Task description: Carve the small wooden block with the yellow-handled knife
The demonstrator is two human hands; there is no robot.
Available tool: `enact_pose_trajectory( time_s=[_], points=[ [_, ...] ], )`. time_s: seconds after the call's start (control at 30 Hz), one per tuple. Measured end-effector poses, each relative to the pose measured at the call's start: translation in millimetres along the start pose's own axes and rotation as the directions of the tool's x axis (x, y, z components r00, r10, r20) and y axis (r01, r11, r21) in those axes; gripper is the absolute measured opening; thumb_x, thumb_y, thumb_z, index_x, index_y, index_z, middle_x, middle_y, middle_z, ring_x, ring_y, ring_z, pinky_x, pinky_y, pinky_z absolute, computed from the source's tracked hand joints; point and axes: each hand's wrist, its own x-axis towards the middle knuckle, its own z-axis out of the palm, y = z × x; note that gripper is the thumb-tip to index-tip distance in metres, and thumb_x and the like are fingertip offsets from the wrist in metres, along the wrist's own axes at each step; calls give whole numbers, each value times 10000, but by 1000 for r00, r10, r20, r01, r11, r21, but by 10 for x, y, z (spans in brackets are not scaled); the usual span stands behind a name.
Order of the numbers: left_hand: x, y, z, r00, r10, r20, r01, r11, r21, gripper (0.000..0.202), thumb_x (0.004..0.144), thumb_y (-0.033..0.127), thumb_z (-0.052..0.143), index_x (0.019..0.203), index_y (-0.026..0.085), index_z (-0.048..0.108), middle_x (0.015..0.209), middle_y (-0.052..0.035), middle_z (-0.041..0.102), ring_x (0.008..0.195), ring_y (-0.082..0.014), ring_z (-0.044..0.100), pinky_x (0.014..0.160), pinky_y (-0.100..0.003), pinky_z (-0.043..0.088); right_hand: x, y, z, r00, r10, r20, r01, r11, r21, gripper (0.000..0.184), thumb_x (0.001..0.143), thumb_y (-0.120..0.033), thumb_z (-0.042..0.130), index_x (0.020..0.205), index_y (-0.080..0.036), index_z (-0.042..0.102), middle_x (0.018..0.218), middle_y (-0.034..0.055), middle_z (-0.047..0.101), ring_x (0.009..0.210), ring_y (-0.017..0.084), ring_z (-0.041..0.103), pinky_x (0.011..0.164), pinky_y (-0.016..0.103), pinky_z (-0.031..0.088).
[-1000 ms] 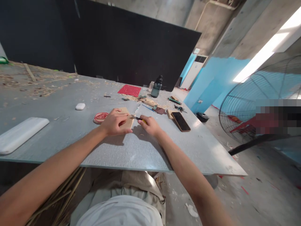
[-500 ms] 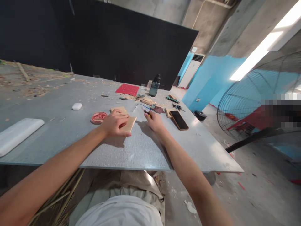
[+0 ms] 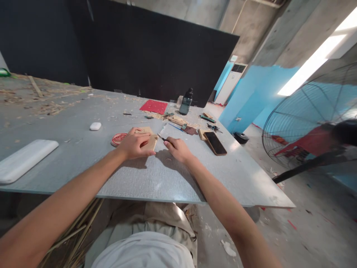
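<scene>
1. A round red stamp [image 3: 119, 139] is lying on the grey table [image 3: 145, 178], just left of the left hand [image 3: 135, 145].
2. That hand is holding down a wooden block [image 3: 152, 142] near the table's middle, fingers curled together over it.
3. The right hand [image 3: 177, 149] is pinching a small knife [image 3: 162, 138], its tip sitting at the block's right edge.
4. A phone [image 3: 215, 143] is lying further right.

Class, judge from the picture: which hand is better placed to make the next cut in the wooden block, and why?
Right, probably. The right hand holds the knife with its tip at the edge of the wooden block; the left hand lies on the block, holding it down.
</scene>
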Motion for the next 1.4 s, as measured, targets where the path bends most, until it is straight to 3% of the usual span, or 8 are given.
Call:
enact_pose_trajectory(
  time_s=[0.3,0.53,0.7,0.83,1.0,1.1,1.4],
  points=[
    [0,0,0,1000,-1,-2,1,1000,-2,566,817,765,677,681,241,511,953,-67,805,1016,-332,745,1042,-541,405,-40,-97,-30,991,-119,59,115,991,74,350,1109,-398,429,902,-208,639,823,31,680,740,180,568,708,295,339],
    [-6,28,-16,1000,22,-18,-23,1000,-9,591,808,791,672,677,240,501,1046,-98,815,1156,-352,725,1084,-547,379,-24,-64,-3,991,-120,56,116,990,85,348,1108,-416,426,925,-209,638,827,31,691,756,187,588,718,294,351],
    [8,87,-27,998,67,-21,-68,998,-15,604,808,809,671,684,243,500,959,-93,799,1167,-370,722,1099,-548,376,6,38,10,999,-50,-2,50,998,39,349,1114,-419,413,932,-216,631,781,25,682,730,196,584,684,303,327],
    [21,91,-14,997,71,-13,-71,997,-1,588,810,791,690,682,247,507,834,-60,759,1017,-345,743,1055,-542,407,22,40,-19,998,26,-61,-29,998,-50,336,1095,-451,482,935,-222,667,798,47,713,731,211,596,660,319,282],
    [31,47,7,999,52,-15,-52,999,18,614,824,815,663,683,243,490,881,-58,769,934,-313,731,1037,-532,415,42,-42,-7,986,127,-107,-142,978,-152,357,1076,-517,518,988,-234,717,882,88,765,759,236,630,637,336,242],
    [40,28,18,999,43,-25,-42,999,26,637,836,833,632,677,238,472,907,-63,771,927,-299,717,1035,-519,411,57,-58,30,982,130,-136,-154,971,-185,378,1084,-533,503,1028,-230,724,939,106,784,793,251,659,644,340,254],
    [102,29,42,999,28,-16,-27,999,39,650,885,828,569,684,231,410,682,13,612,700,-204,586,957,-455,402,113,-153,34,963,238,-130,-267,911,-315,488,1100,-599,414,1113,-228,730,1046,118,802,900,281,722,707,331,375]
  ],
)
